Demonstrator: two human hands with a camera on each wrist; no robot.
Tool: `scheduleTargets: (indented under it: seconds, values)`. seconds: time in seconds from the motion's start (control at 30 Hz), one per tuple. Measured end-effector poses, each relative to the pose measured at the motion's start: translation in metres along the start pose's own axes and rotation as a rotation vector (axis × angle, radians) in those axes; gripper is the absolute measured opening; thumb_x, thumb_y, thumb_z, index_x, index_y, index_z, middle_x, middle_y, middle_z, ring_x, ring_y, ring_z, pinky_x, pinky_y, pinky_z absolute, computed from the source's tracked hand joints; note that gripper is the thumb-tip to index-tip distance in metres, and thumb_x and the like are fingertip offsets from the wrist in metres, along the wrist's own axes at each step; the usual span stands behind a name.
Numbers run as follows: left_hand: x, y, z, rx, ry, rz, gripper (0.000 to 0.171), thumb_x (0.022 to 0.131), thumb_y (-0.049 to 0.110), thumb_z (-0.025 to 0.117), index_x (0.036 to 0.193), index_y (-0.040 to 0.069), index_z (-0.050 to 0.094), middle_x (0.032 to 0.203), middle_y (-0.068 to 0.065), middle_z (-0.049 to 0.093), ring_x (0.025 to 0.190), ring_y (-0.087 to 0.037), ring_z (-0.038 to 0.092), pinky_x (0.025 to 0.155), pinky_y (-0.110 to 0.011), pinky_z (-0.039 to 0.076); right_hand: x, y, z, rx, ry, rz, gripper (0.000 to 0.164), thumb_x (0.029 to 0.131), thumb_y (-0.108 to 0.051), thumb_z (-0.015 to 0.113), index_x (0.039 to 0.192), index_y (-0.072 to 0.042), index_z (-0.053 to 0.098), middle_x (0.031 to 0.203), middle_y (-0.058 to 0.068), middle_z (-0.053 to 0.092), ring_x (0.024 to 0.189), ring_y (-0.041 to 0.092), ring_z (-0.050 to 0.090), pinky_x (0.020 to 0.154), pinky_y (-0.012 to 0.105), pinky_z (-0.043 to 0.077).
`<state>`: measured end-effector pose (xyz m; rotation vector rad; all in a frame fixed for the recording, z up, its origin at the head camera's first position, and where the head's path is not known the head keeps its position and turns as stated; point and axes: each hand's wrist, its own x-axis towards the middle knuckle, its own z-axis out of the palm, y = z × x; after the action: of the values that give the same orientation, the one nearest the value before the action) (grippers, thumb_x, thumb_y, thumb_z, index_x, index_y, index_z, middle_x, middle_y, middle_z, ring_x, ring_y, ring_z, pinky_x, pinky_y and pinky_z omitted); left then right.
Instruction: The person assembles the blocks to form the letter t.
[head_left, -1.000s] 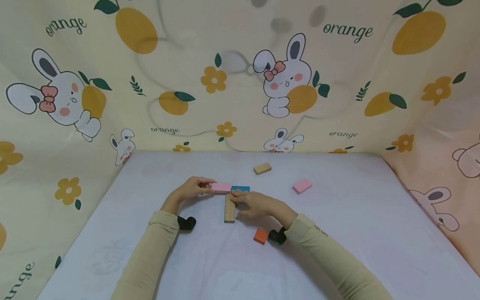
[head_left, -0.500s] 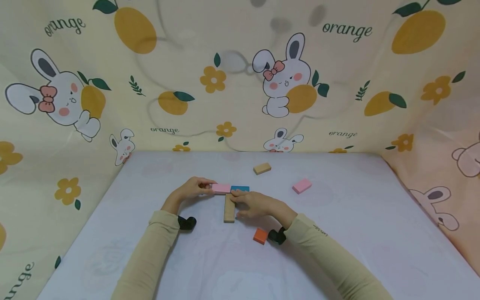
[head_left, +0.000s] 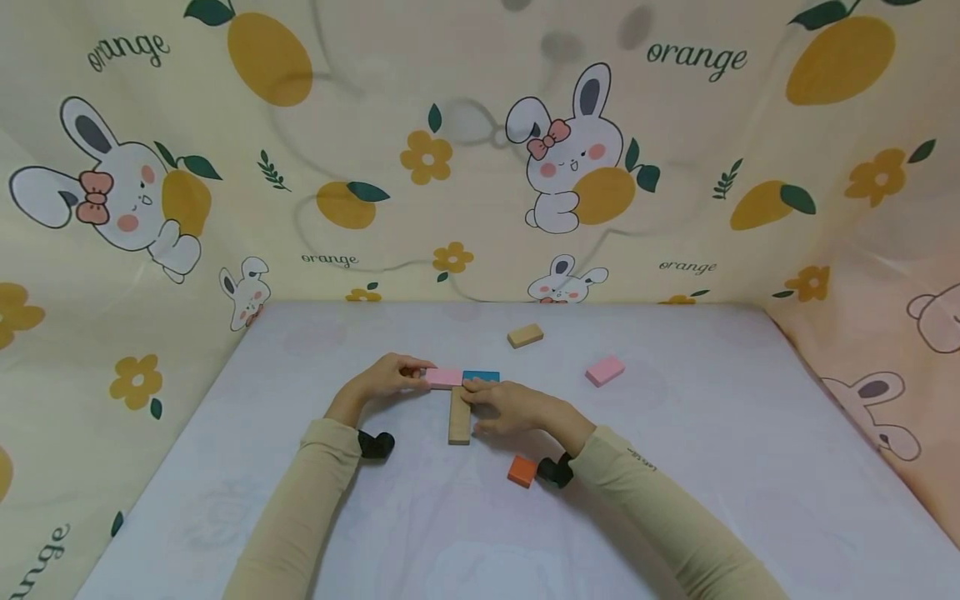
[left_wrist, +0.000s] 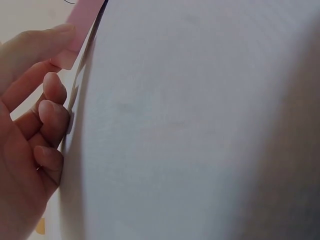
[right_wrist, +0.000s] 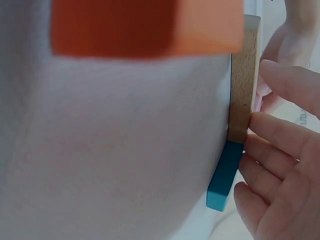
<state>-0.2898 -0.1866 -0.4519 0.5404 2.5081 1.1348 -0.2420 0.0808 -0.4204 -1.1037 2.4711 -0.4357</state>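
My left hand [head_left: 392, 374] pinches the left end of a pink block [head_left: 444, 378] between thumb and finger; the left wrist view shows this pink block [left_wrist: 82, 25] at the fingertips, the other fingers curled below. The block's right end meets a blue block [head_left: 481, 377], forming a row. A long wooden block [head_left: 459, 421] runs from their joint toward me, like the stem of a T. My right hand [head_left: 513, 408] rests its fingertips where wood and blue meet, hiding part of both. Seen from the right wrist, relaxed fingers [right_wrist: 275, 131] touch the wooden block [right_wrist: 243, 85] and blue block [right_wrist: 225, 175].
An orange block [head_left: 522, 472] lies close to the right wrist's black camera [head_left: 556, 472]. Farther back are a small wooden block [head_left: 525, 336] and another pink block [head_left: 604, 371]. A white cloth [head_left: 675, 517] covers the table, with a printed curtain [head_left: 480, 208] behind it.
The pink block in my left hand has shifted slightly right and toward me, closing the thin gap to the blue block. My right hand stays nearly still.
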Motion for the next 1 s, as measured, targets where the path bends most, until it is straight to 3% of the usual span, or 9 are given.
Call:
scheduleTargets:
  seconds: [1.0]
  values:
    - [0.0013,0.0053,0.0020,-0.005,0.005,-0.013,0.042,0.086,0.014,0.071,0.124,-0.001,0.063,0.074,0.003,0.047,0.070,-0.011,0.042,0.062,-0.020,0.033,0.0030,0.0046,-0.0014,-0.051,0.029,-0.047,0.057,0.094,-0.025,0.062,0.144,-0.005,0.045,0.157,0.013,0.034,0.145,0.033,0.035,0.117,0.048,0.035]
